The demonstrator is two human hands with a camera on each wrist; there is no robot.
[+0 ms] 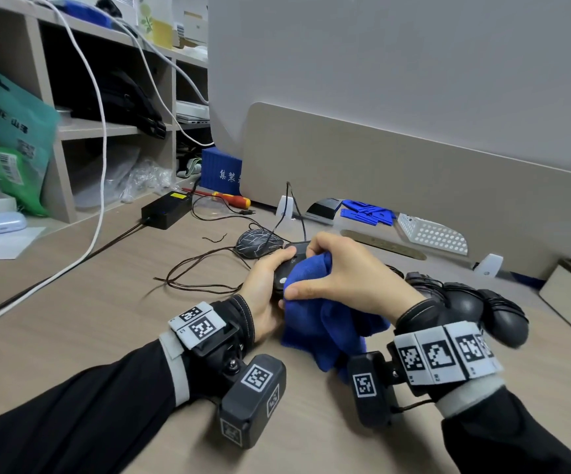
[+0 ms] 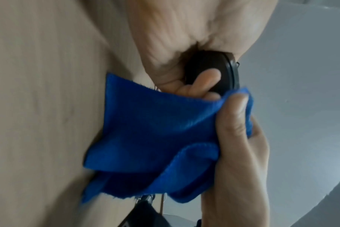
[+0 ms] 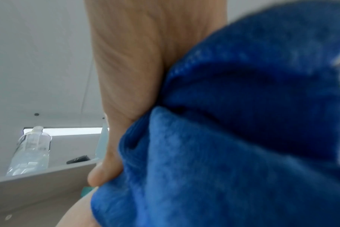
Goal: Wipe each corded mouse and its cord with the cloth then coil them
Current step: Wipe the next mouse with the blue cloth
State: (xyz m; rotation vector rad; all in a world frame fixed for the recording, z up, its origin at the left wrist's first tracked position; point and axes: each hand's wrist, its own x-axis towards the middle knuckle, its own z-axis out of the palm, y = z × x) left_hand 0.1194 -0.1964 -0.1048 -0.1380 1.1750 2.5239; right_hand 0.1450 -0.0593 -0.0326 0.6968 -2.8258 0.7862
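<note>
My left hand (image 1: pixel 270 278) grips a black corded mouse (image 1: pixel 286 268) just above the desk; in the left wrist view its fingers (image 2: pixel 206 81) curl round the mouse's (image 2: pixel 213 67) dark shell. My right hand (image 1: pixel 332 268) bunches a blue cloth (image 1: pixel 325 323) and presses it onto the mouse's top. The cloth (image 2: pixel 151 135) hangs down to the desk and fills the right wrist view (image 3: pixel 233 138). A thin dark cord (image 1: pixel 195 271) trails in loose loops to the left. A second, patterned mouse (image 1: pixel 258 243) lies just behind. More black mice with wound cords (image 1: pixel 475 302) sit to the right.
A black power brick (image 1: pixel 166 208), a red-handled screwdriver (image 1: pixel 229 198) and a thick white cable (image 1: pixel 99 200) lie to the left. Shelves (image 1: pixel 106 128) stand at the back left. A beige divider panel (image 1: pixel 414 172) runs behind, with a white perforated basket (image 1: pixel 431 232) and blue parts (image 1: pixel 368 210) below it.
</note>
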